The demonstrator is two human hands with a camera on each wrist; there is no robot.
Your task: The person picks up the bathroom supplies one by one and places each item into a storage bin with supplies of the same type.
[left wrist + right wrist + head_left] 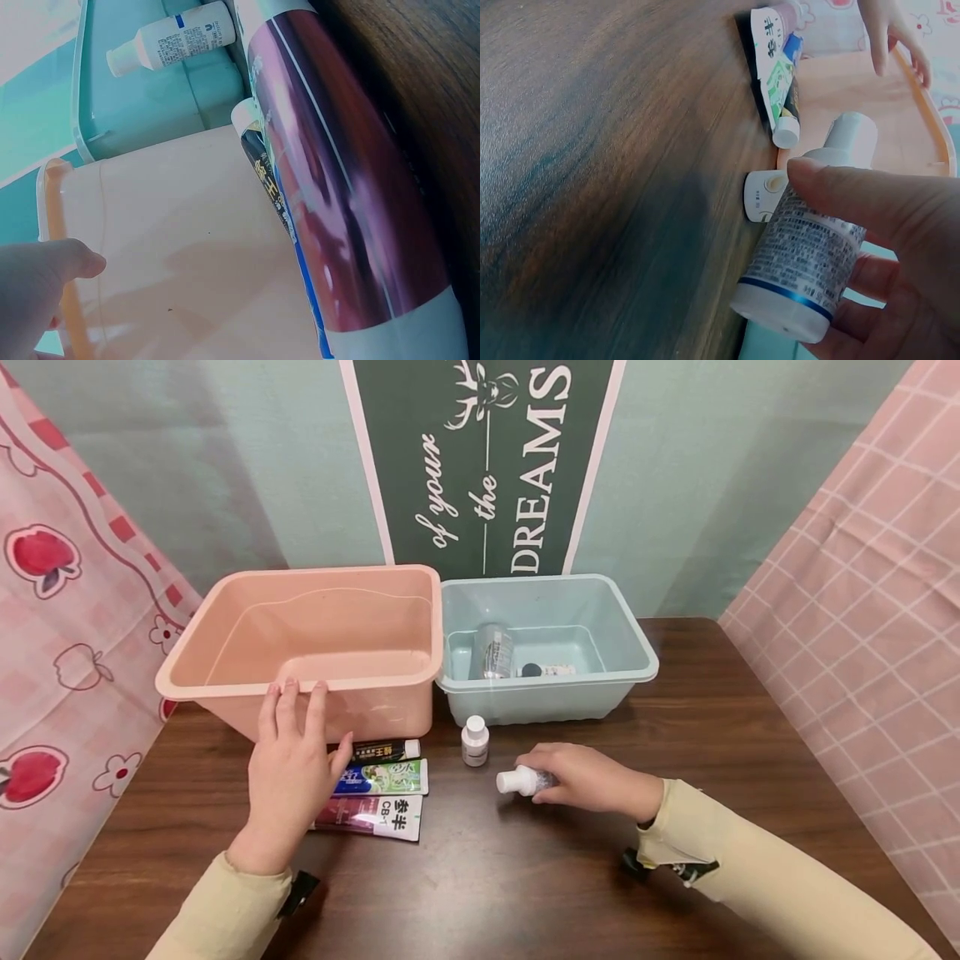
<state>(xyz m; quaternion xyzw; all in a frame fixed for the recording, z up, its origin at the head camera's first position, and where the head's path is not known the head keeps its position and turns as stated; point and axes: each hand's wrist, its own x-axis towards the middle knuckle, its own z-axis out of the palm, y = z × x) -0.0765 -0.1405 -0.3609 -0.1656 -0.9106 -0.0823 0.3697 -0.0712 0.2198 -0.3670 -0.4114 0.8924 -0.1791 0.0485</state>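
My right hand (581,777) grips a small white bottle (527,781) just above the table, tilted with its cap pointing left. In the right wrist view, this bottle (806,247) shows dense print and a blue band, with the thumb across its upper part. My left hand (292,768) rests its fairly straight fingers at the near rim of the pink bin (375,710); the thumb is outside the wall. Another white bottle (475,742) stands upright between the hands. Beside the left hand lie a black toothpaste tube (382,751), a blue-green tube (390,778) and a red-white tube (375,817).
Right of the pink bin stands a light blue bin (543,697), touching or nearly touching it. Inside lie a clear container (495,652) and a small item with a dark cap (532,670). Curtains surround the brown wooden table (495,893) on the left, back and right.
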